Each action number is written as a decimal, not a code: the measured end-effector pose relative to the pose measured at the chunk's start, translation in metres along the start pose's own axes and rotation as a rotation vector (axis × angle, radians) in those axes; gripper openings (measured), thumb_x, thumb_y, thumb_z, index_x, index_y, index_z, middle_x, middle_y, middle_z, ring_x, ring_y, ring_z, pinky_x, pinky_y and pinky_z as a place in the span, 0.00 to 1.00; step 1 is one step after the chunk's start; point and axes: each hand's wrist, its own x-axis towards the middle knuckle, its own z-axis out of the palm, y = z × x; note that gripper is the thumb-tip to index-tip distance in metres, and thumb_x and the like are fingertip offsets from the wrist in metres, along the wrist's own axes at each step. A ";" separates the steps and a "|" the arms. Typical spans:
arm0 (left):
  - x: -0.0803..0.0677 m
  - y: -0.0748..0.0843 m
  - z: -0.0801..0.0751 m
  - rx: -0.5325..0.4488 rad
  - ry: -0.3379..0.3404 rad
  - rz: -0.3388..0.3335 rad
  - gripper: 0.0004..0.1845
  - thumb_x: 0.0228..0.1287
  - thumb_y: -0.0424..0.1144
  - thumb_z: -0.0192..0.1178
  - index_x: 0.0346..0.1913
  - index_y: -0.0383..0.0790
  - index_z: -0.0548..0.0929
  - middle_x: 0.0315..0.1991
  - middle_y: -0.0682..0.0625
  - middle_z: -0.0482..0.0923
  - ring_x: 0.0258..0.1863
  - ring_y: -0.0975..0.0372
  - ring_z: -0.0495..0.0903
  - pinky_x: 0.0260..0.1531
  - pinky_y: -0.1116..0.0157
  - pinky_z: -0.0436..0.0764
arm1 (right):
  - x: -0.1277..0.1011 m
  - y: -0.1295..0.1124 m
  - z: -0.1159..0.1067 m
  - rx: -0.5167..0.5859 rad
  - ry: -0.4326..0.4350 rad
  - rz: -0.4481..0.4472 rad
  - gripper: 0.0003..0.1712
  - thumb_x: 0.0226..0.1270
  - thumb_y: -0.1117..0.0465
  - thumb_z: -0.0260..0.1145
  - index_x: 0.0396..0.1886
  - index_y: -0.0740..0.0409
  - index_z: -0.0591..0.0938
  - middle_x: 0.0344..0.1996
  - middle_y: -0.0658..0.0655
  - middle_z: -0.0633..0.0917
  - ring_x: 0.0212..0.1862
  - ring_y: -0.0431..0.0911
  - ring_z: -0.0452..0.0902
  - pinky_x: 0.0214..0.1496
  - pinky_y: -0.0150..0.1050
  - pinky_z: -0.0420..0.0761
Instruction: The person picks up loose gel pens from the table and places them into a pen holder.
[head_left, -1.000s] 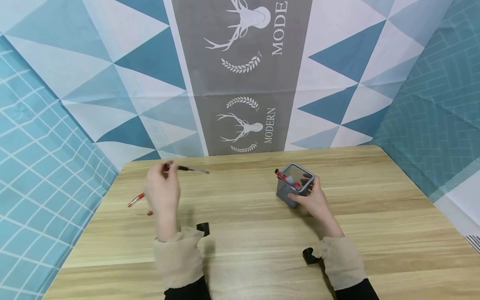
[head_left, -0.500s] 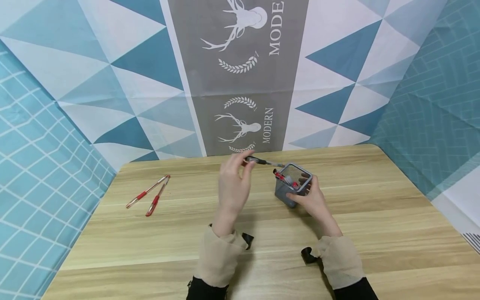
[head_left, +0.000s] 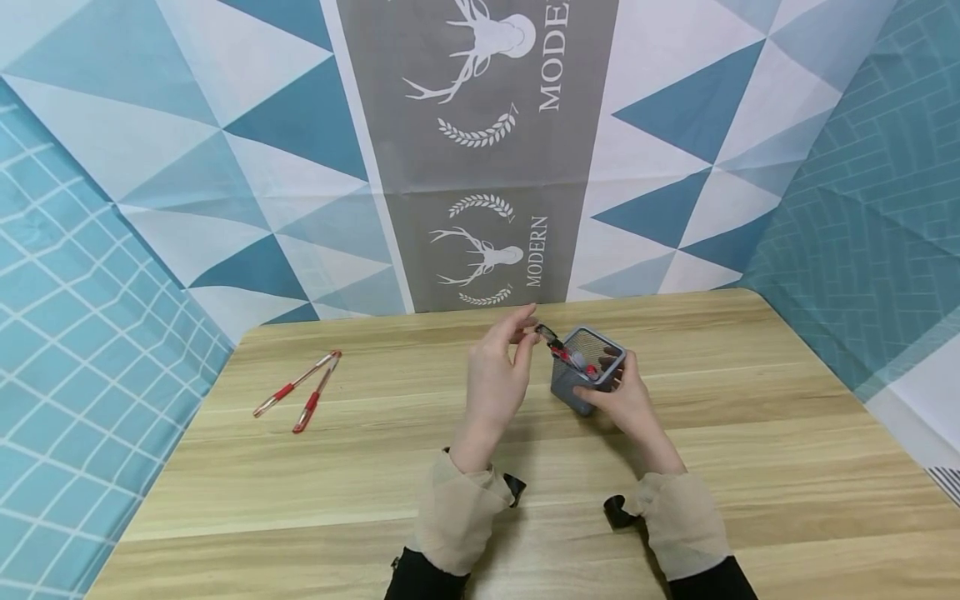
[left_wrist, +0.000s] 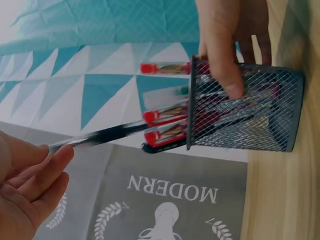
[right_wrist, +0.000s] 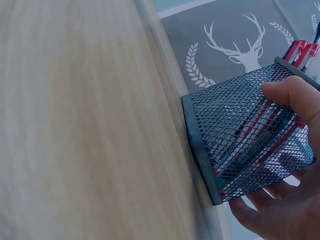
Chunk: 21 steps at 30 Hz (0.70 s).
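Note:
A black mesh pen holder (left_wrist: 245, 107) is tilted a little in the head view, its base near the tabletop. My right hand (head_left: 633, 408) grips it, thumb (right_wrist: 285, 92) on one mesh side and fingers round the other. Red-capped pens (left_wrist: 167, 115) and a green-and-clear one (left_wrist: 167, 96) stand inside and jut past the rim. My left hand (head_left: 498, 375) pinches the end of a black pen (left_wrist: 107, 134) between thumb and fingertips. That pen slants to the pens at the holder's mouth; how far its tip goes in is hidden behind them.
Two red pens (head_left: 288, 387) (head_left: 315, 404) lie on the left of the wooden table (head_left: 225, 500), their far ends meeting. A patterned cloth backdrop (head_left: 487, 167) rises behind the table's back edge, with blue cloth at both sides.
My left hand has carried the black pen from the left side rightward to the pen holder's mouth. The right hand and the holder stay nearly in place.

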 end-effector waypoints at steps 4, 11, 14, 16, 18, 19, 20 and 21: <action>-0.001 0.000 0.004 0.006 -0.016 0.000 0.13 0.58 0.30 0.59 0.48 0.36 0.79 0.41 0.47 0.82 0.35 0.61 0.83 0.39 0.67 0.79 | 0.000 -0.001 0.000 0.011 0.000 0.005 0.47 0.49 0.64 0.71 0.63 0.62 0.52 0.61 0.67 0.62 0.62 0.59 0.61 0.63 0.51 0.63; 0.001 -0.007 -0.002 0.092 -0.006 -0.048 0.07 0.60 0.32 0.57 0.40 0.40 0.82 0.33 0.51 0.83 0.31 0.64 0.80 0.31 0.69 0.78 | 0.001 -0.002 -0.001 0.016 0.004 0.009 0.47 0.49 0.64 0.71 0.63 0.62 0.52 0.61 0.68 0.62 0.62 0.59 0.61 0.64 0.50 0.62; 0.004 -0.016 -0.010 0.125 0.007 -0.109 0.06 0.59 0.33 0.58 0.38 0.40 0.83 0.32 0.51 0.83 0.29 0.63 0.80 0.29 0.68 0.76 | 0.001 -0.001 -0.001 0.008 0.004 0.006 0.47 0.48 0.64 0.71 0.62 0.61 0.52 0.61 0.67 0.62 0.62 0.59 0.61 0.64 0.50 0.62; 0.005 -0.024 -0.017 0.148 0.012 -0.172 0.06 0.59 0.34 0.58 0.37 0.41 0.83 0.31 0.50 0.83 0.28 0.63 0.80 0.28 0.67 0.76 | 0.001 -0.001 -0.001 0.002 -0.001 0.011 0.47 0.48 0.64 0.71 0.63 0.61 0.52 0.61 0.66 0.62 0.62 0.59 0.61 0.64 0.50 0.62; 0.006 -0.033 -0.026 0.181 0.015 -0.240 0.06 0.59 0.35 0.58 0.37 0.42 0.83 0.31 0.51 0.83 0.28 0.62 0.80 0.27 0.65 0.75 | 0.001 0.000 0.000 -0.002 -0.004 0.015 0.47 0.48 0.64 0.71 0.63 0.61 0.53 0.62 0.66 0.63 0.62 0.59 0.61 0.64 0.50 0.62; 0.007 -0.038 -0.031 0.198 0.017 -0.265 0.06 0.59 0.35 0.58 0.37 0.42 0.83 0.30 0.51 0.83 0.28 0.61 0.80 0.27 0.64 0.75 | 0.002 0.000 0.000 -0.002 -0.004 0.017 0.47 0.48 0.64 0.71 0.63 0.61 0.53 0.61 0.66 0.63 0.62 0.59 0.61 0.64 0.50 0.63; 0.007 -0.043 -0.035 0.215 0.016 -0.289 0.06 0.59 0.35 0.58 0.38 0.42 0.84 0.30 0.50 0.83 0.28 0.61 0.80 0.28 0.63 0.74 | 0.002 0.001 0.000 0.001 -0.002 0.015 0.47 0.48 0.64 0.71 0.63 0.61 0.53 0.61 0.66 0.63 0.62 0.59 0.61 0.63 0.50 0.63; 0.007 -0.048 -0.040 0.235 0.014 -0.309 0.07 0.59 0.35 0.57 0.38 0.42 0.84 0.30 0.50 0.83 0.27 0.60 0.80 0.27 0.62 0.74 | 0.002 0.001 0.000 0.004 0.001 0.012 0.47 0.48 0.65 0.71 0.63 0.61 0.53 0.61 0.66 0.63 0.62 0.59 0.61 0.64 0.51 0.62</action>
